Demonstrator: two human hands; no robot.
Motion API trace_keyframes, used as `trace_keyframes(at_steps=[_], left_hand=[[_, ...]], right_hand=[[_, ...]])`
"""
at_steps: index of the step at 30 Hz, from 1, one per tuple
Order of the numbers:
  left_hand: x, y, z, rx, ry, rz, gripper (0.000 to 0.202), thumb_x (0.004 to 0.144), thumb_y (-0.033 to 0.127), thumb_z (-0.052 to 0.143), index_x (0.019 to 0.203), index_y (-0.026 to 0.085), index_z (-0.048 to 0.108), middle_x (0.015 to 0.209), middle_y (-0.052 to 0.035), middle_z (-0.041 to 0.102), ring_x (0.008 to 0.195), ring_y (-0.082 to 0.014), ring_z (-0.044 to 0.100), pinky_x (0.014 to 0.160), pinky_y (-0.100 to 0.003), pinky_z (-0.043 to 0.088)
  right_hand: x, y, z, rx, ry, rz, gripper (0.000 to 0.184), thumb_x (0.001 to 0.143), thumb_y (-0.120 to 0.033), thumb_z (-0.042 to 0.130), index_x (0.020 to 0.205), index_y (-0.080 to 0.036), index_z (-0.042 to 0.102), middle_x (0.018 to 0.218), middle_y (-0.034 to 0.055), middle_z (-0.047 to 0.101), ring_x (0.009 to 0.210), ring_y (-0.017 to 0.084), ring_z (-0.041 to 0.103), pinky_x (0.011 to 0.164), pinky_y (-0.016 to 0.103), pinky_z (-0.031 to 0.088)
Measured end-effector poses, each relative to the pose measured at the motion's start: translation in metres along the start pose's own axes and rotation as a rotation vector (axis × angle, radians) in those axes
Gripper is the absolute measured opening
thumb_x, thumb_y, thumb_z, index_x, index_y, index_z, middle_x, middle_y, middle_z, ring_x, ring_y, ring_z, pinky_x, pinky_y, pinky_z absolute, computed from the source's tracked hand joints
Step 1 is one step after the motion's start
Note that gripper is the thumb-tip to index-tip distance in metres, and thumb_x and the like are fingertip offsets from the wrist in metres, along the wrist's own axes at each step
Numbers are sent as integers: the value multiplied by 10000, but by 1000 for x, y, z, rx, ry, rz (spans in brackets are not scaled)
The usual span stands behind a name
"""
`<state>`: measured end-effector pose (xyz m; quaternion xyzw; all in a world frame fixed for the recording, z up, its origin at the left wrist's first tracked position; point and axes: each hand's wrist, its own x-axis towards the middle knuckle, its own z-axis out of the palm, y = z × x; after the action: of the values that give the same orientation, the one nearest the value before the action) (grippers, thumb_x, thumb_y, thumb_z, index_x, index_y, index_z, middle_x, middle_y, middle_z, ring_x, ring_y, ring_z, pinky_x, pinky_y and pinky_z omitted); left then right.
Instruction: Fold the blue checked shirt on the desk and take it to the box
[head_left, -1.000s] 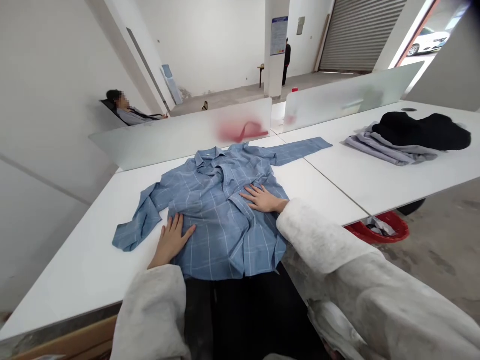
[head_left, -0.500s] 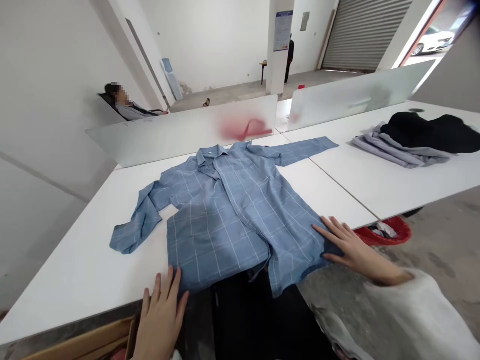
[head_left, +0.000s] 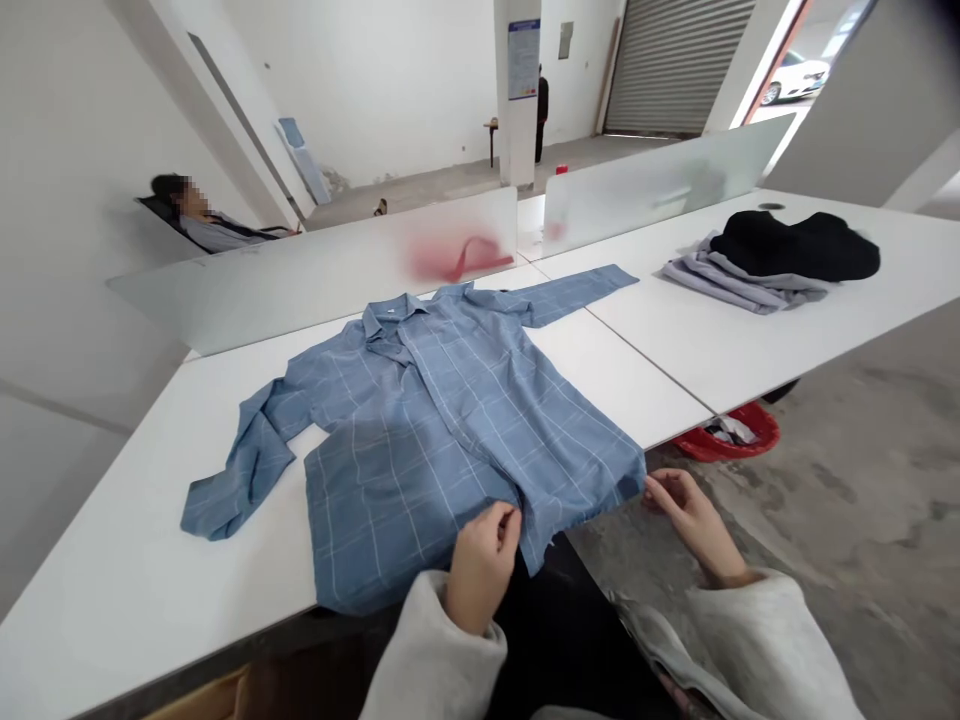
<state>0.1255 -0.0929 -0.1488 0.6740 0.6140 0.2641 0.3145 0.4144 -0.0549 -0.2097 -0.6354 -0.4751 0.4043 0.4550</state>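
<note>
A blue checked long-sleeved shirt lies spread front side up on the white table, collar pointing away and both sleeves out to the sides. Its hem hangs a little over the near edge. My left hand is closed in a pinch on the front opening edge near the hem. At the right bottom corner of the shirt, my right hand pinches the fabric between thumb and fingers.
Folded grey and black clothes are piled on the right of the white table. Frosted dividers stand along its back. Below is a red basket. Beyond, one person reclines in a chair and another stands by a pillar.
My left hand has moved right from the shirt's left corner to the front opening and closed. My right hand went from lying flat to pinching the corner. The view has shifted right.
</note>
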Motion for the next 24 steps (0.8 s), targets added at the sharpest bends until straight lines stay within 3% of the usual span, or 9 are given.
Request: trace_keyframes(at_steps=[3, 5, 8, 11, 14, 16, 18, 21, 24], left_hand=[[-18, -10, 30, -101, -44, 6, 281, 884, 355, 439, 1058, 198, 595, 998, -111, 689, 911, -228, 650, 809, -337, 485], [-23, -11, 43, -143, -51, 15, 252, 881, 375, 438, 943, 198, 605, 931, -104, 679, 884, -229, 637, 799, -347, 484], [-20, -4, 50, -321, -7, -41, 302, 900, 404, 372, 722, 208, 517, 690, -30, 586, 674, -167, 582, 648, -286, 477], [-18, 7, 48, -371, 144, -65, 324, 878, 427, 400, 624, 226, 411, 587, 6, 484, 589, -150, 529, 596, -277, 460], [-26, 9, 40, -252, 366, 112, 342, 871, 409, 416, 583, 228, 375, 762, -61, 593, 830, -202, 595, 788, -338, 475], [-34, 4, 36, -203, 437, 179, 341, 873, 415, 410, 589, 228, 389, 911, -102, 632, 972, -231, 591, 864, -368, 461], [-41, -7, 34, -207, 391, 93, 341, 880, 442, 404, 613, 230, 405, 825, -87, 648, 836, -209, 631, 760, -331, 499], [-47, -26, 38, -330, 248, -154, 337, 893, 491, 382, 680, 235, 433, 545, 4, 578, 522, -151, 595, 543, -257, 489], [-55, -42, 38, -347, 131, -234, 333, 884, 502, 404, 713, 229, 489, 555, 4, 627, 514, -155, 629, 525, -245, 498]], right_hand=[[-14, 10, 15, 230, -61, 140, 580, 590, -554, 753, 1007, -210, 547, 836, 44, 679, 752, 226, 654, 593, 337, 566], [-23, 12, 26, 326, -118, 148, 558, 602, -491, 772, 1045, -215, 575, 938, 50, 685, 844, 232, 653, 647, 335, 574], [-26, 11, 39, 407, -114, 153, 437, 638, -470, 749, 963, -196, 644, 899, 57, 696, 850, 239, 649, 659, 326, 567], [-19, 11, 41, 484, -7, 176, 381, 622, -470, 749, 864, -184, 679, 822, 56, 699, 824, 245, 651, 657, 330, 560], [-13, 12, 36, 544, 122, 166, 360, 588, -431, 769, 827, -173, 690, 794, 48, 697, 811, 234, 649, 680, 322, 551], [-12, 12, 30, 516, 140, 158, 340, 598, -417, 759, 824, -171, 696, 799, 50, 699, 804, 228, 646, 691, 322, 545], [-15, 10, 26, 402, 113, 140, 335, 620, -445, 731, 824, -180, 706, 803, 53, 700, 795, 233, 645, 684, 332, 542], [-19, 4, 23, 231, 62, 112, 360, 629, -515, 694, 807, -202, 716, 784, 56, 696, 784, 254, 644, 652, 352, 536], [-18, -2, 15, 192, 21, 109, 364, 605, -543, 705, 765, -216, 710, 751, 57, 687, 752, 258, 642, 628, 356, 529]])
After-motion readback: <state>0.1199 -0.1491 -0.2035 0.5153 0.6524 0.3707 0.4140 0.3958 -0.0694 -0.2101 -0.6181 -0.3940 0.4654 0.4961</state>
